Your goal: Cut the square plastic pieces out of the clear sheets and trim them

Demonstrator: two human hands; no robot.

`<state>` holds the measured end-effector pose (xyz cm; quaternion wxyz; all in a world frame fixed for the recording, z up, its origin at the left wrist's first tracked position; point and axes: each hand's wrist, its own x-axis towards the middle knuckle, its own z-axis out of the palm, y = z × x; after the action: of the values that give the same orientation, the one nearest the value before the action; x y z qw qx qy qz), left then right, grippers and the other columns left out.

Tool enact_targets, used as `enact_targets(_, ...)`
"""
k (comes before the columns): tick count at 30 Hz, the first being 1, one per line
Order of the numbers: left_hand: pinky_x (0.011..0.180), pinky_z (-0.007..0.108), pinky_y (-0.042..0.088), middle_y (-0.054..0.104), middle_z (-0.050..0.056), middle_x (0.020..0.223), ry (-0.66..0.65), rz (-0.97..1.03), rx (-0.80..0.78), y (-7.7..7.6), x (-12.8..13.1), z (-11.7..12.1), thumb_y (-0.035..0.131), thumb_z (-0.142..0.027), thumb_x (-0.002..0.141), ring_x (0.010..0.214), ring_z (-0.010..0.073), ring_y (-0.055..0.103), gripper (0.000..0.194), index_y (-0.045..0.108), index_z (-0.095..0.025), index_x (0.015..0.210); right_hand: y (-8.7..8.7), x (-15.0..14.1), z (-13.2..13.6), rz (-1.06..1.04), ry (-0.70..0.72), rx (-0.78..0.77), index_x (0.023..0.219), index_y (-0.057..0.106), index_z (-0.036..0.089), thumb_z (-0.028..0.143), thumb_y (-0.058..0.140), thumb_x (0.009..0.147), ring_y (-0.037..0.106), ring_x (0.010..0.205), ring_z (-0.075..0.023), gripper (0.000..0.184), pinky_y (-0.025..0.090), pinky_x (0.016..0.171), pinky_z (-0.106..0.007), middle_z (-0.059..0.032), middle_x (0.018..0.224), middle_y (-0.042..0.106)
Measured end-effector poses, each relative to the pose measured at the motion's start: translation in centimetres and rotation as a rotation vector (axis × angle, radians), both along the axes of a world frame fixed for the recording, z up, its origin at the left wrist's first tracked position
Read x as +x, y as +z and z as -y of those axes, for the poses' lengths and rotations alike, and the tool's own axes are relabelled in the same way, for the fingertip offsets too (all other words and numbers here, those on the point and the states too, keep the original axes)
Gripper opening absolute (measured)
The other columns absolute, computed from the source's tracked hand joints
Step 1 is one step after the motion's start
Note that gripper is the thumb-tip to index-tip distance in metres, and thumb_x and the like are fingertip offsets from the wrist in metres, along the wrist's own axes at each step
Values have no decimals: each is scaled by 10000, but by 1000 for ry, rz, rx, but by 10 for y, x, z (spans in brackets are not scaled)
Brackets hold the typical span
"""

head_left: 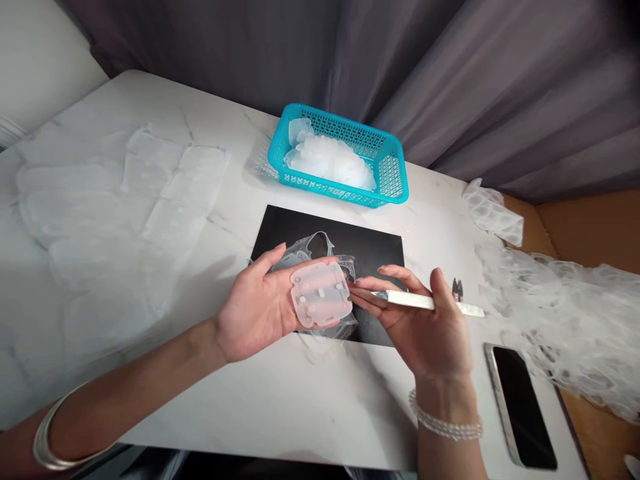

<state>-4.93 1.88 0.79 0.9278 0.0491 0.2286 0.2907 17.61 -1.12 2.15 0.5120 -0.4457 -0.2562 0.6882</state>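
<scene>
White, cloudy plastic makes up the small piece [320, 295] at the centre of the frame, lying on the upturned left hand [265, 300], whose thumb is spread from its extended fingers. Right of centre, the right hand [430, 330] pinches a white pen-like tool [411, 299] between thumb and fingers; whether its fingertips touch the piece is hard to tell. A blue basket [320, 186] stands at upper centre.

Beyond the marbled white tabletop [350, 413] before you, a dark gray curtain [225, 47] is hanging in folds, while a pale wall [40, 60] is rising at your far left. To your right, a smartphone [525, 407] is lying face up, its screen showing black, and a brown panel [595, 227] is showing below the curtain.
</scene>
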Motion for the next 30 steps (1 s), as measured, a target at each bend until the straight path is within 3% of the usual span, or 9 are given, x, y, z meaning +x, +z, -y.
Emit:
enact_targets(10, 1128, 540, 324, 488, 165, 1501, -26, 16, 21, -3, -2, 2, 378, -624, 956, 1271, 377, 565, 696, 485, -136, 1440, -2, -5, 0, -1, 38, -50, 949, 734, 209, 667, 362, 941, 740, 974, -287, 590, 501, 1005, -497, -122, 911, 790)
enact_targets(14, 1133, 555, 319, 487, 149, 1506, -19, 12, 48, -4, -1, 1, 357, -615, 961, 1344, 370, 498, 683, 463, -161, 1459, -1, 0, -1, 8, -16, -35, 943, 737, 205, 650, 356, 952, 730, 1010, -283, 585, 481, 1035, -493, -129, 934, 789)
enact_targets(19, 1150, 492, 330, 416, 118, 1562, 97, -151, 51, -6, 4, 4, 381, -557, 977, 1457, 292, 350, 632, 387, -204, 1502, 0, -3, 4, 95, -134, 72, 944, 740, 217, 657, 361, 953, 713, 1062, -266, 580, 493, 1023, -434, -116, 991, 787)
enact_targets(23, 1093, 480, 408, 531, 133, 1464, 46, -184, 67, -2, 9, 6, 442, -568, 959, 1331, 309, 502, 609, 471, -197, 1442, 3, -22, 14, 45, 150, 87, 943, 760, 217, 723, 355, 923, 703, 1087, -291, 648, 501, 1012, -448, -106, 995, 785)
enact_targets(25, 1072, 476, 434, 585, 154, 1399, 20, -165, 79, -1, 10, 6, 440, -556, 966, 1254, 311, 566, 591, 520, -159, 1396, 4, -25, 15, 29, 221, 88, 924, 770, 209, 744, 370, 905, 696, 1100, -312, 668, 498, 1016, -467, -107, 979, 783)
enact_targets(30, 1108, 456, 434, 571, 128, 1429, 91, -214, 134, -3, 8, 6, 482, -378, 983, 1297, 289, 555, 425, 565, -169, 1344, 3, 1, 7, 63, -111, 119, 820, 754, 216, 689, 389, 929, 745, 948, -284, 607, 470, 1046, -485, -95, 829, 788)
